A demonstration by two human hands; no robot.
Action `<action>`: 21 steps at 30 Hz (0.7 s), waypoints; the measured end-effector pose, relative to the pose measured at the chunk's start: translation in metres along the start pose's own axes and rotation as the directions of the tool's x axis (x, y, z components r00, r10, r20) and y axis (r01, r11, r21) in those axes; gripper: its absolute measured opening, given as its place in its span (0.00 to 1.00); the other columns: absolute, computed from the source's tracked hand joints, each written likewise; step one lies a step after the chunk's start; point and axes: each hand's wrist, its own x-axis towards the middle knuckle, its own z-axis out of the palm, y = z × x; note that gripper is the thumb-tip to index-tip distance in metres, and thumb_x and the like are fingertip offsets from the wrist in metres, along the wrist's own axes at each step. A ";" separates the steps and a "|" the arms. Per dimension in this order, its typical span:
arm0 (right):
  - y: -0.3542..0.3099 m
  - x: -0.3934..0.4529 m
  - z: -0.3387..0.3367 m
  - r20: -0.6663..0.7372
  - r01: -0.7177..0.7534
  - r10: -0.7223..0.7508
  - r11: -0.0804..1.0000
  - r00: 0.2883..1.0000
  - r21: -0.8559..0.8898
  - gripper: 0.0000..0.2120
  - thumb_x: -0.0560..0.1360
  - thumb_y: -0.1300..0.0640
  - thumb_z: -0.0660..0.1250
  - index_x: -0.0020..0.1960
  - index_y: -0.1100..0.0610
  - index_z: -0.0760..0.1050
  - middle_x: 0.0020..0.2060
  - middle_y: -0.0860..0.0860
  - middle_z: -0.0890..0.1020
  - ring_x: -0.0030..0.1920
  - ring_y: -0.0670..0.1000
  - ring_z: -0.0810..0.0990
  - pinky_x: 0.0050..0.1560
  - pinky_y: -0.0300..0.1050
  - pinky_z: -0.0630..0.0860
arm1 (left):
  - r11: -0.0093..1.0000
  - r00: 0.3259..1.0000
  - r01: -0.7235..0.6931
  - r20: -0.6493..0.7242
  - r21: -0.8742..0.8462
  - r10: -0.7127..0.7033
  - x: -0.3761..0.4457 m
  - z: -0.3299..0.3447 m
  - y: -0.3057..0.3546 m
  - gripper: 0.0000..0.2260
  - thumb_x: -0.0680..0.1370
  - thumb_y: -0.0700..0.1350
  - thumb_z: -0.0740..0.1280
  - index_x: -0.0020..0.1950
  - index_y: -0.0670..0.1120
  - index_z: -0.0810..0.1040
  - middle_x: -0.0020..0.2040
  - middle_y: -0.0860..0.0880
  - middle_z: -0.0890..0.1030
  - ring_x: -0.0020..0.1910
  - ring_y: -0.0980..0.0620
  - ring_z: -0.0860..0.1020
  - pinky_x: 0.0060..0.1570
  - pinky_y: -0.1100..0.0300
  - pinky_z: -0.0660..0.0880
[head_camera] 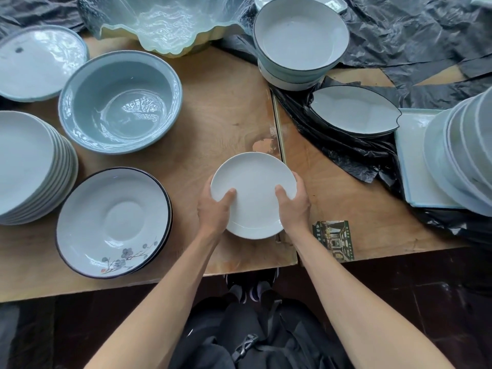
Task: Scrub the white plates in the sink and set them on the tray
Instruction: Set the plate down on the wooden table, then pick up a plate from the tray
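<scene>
A small plain white plate (pixel 253 182) is held over the wooden table (pixel 221 113), near its front edge. My left hand (pixel 213 211) grips the plate's left rim, thumb on top. My right hand (pixel 294 206) grips the right rim the same way. A pale blue tray (pixel 411 161) lies at the right, partly under a leaning stack of white bowls (pixel 463 153). No sink is in view.
Around the plate stand a blue-grey bowl (pixel 119 102), black-rimmed floral plates (pixel 111 222), a stack of white plates (pixel 26 166), black-rimmed bowls (pixel 300 41), leaf-shaped dishes (pixel 354 110) and a clear glass bowl (pixel 162 20). Black plastic sheeting (pixel 415 35) covers the right side. A card (pixel 335 238) lies near the edge.
</scene>
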 end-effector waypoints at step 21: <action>0.000 -0.024 -0.099 0.079 0.096 -0.064 0.854 0.995 -0.512 0.21 0.83 0.48 0.60 0.75 0.48 0.68 0.72 0.50 0.73 0.72 0.55 0.70 0.68 0.52 0.69 | 0.096 0.444 -0.884 0.756 0.458 0.480 0.003 0.049 0.086 0.15 0.82 0.50 0.64 0.67 0.48 0.80 0.66 0.47 0.81 0.68 0.44 0.75 0.65 0.46 0.70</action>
